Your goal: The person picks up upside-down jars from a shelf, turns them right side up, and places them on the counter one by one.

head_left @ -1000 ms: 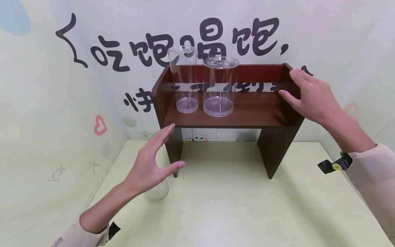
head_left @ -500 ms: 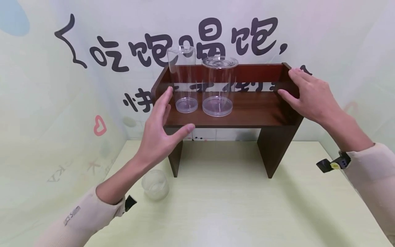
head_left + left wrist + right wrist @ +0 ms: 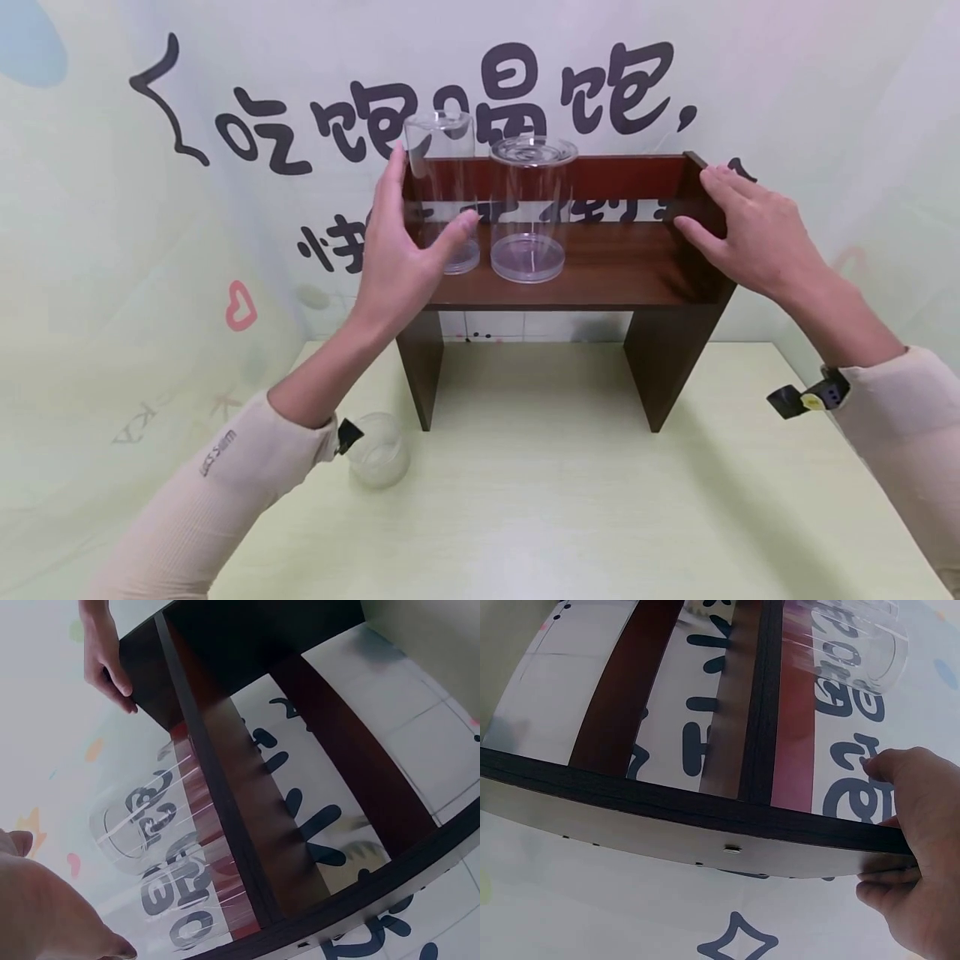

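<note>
A dark brown wooden desktop shelf (image 3: 622,267) stands on the table. On its upper board are a tall narrow clear jar (image 3: 441,183) at the left and a wider clear jar (image 3: 529,200) beside it, both upright. My left hand (image 3: 393,258) is raised beside the shelf's left end, thumb and fingers spread apart around the narrow jar's near side; contact with the jar cannot be made out. At the other end, my right hand (image 3: 765,237) grips the right side panel. The right wrist view has the thumb and fingers of this hand (image 3: 926,855) on opposite faces of that panel.
A low clear round container (image 3: 381,458) rests on the pale table (image 3: 540,517), left of the shelf's front and partly behind my left wrist camera. Behind the shelf hangs a light backdrop (image 3: 300,83) with large dark lettering.
My left hand has risen from below the shelf board to the narrow jar's height, thumb and fingers still apart. The right hand stays on the side panel, and the jars have not moved.
</note>
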Action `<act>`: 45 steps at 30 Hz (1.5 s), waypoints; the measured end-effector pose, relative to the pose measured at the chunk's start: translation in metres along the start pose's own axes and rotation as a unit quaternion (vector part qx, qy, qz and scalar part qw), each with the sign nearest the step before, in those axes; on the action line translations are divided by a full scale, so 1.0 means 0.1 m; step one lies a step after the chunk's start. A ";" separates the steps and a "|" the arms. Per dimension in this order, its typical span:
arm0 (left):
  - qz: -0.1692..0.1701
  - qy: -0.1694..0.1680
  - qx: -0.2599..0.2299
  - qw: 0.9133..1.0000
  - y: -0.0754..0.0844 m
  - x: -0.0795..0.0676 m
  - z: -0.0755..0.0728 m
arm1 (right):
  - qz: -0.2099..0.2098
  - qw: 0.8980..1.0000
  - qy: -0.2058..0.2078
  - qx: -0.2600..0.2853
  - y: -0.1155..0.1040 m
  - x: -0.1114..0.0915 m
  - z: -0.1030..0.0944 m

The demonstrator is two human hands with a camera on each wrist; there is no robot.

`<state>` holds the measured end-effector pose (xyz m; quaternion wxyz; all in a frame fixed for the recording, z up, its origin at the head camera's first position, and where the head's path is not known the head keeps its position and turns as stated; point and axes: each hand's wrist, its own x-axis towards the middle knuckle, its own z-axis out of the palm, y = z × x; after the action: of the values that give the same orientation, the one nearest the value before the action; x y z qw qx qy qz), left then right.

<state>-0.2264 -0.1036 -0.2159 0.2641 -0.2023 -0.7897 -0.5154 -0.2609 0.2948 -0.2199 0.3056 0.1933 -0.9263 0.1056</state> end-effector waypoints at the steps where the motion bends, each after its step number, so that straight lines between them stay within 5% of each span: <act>1: -0.006 0.004 -0.002 1.000 0.00 0.04 0.01 | -0.001 1.000 0.002 0.000 0.00 0.00 0.00; 20: -0.122 0.051 -0.061 0.989 0.00 0.58 0.14 | -0.010 1.000 0.015 -0.002 -0.01 0.00 0.01; 45: -0.168 0.061 -0.043 0.983 -0.10 0.93 0.20 | -0.004 1.000 0.020 -0.004 -0.02 0.00 0.02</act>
<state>-0.3085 -0.0844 -0.1712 0.2122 -0.0467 -0.7718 -0.5975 -0.2616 0.2926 -0.2216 0.3252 0.1938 -0.9197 0.1043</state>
